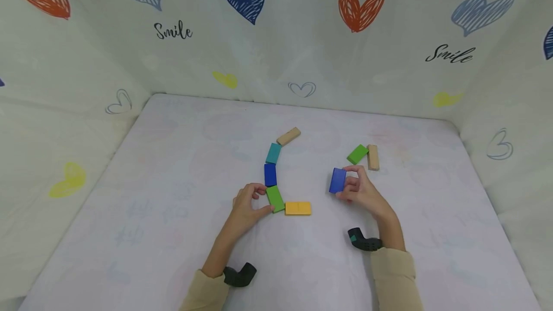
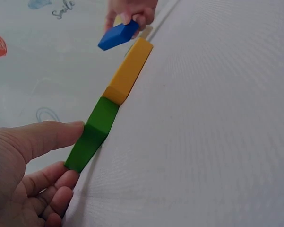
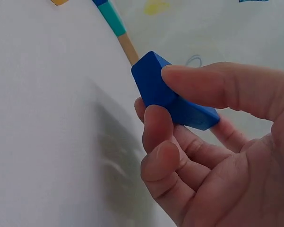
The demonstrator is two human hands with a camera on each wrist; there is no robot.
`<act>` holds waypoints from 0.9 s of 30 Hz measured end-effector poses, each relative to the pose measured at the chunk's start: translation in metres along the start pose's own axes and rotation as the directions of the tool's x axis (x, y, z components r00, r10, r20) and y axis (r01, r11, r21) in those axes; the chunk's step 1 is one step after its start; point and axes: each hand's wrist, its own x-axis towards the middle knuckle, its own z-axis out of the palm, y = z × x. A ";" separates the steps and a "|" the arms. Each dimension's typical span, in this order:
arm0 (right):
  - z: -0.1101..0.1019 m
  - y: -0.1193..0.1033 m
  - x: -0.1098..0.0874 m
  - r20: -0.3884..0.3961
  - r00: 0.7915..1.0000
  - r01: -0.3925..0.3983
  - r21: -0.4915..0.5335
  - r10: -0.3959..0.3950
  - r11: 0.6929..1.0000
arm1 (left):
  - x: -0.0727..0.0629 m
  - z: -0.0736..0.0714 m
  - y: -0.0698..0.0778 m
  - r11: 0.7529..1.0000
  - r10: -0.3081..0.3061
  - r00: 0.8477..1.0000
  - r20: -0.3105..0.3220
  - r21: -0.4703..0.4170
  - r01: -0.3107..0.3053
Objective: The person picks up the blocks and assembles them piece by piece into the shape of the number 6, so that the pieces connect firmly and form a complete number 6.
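Note:
In the head view my left hand [image 1: 246, 208] pinches a green block [image 1: 275, 199] lying on the table, thumb at its near end and fingers at its far end. That block forms part of a curved row, between a dark blue block [image 1: 270, 175] and a yellow block [image 1: 297, 209]. My right hand [image 1: 365, 191] holds another blue block [image 1: 337, 180] by its ends, right of the row. The right wrist view shows this blue block [image 3: 156, 82] raised over the table, its shadow below, gripped between thumb and fingers.
Farther along the row lie a teal block [image 1: 273, 153] and a plain wooden block [image 1: 288, 136]. Beyond my right hand are a second green block [image 1: 357, 154] and a wooden block [image 1: 373, 157]. A cloth with printed hearts hangs behind the white table [image 1: 173, 157].

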 end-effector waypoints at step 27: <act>0.019 0.003 0.005 0.052 0.997 0.064 -0.157 -0.056 0.986 | 0.001 0.001 0.000 1.000 -0.015 1.000 0.001 -0.003 0.015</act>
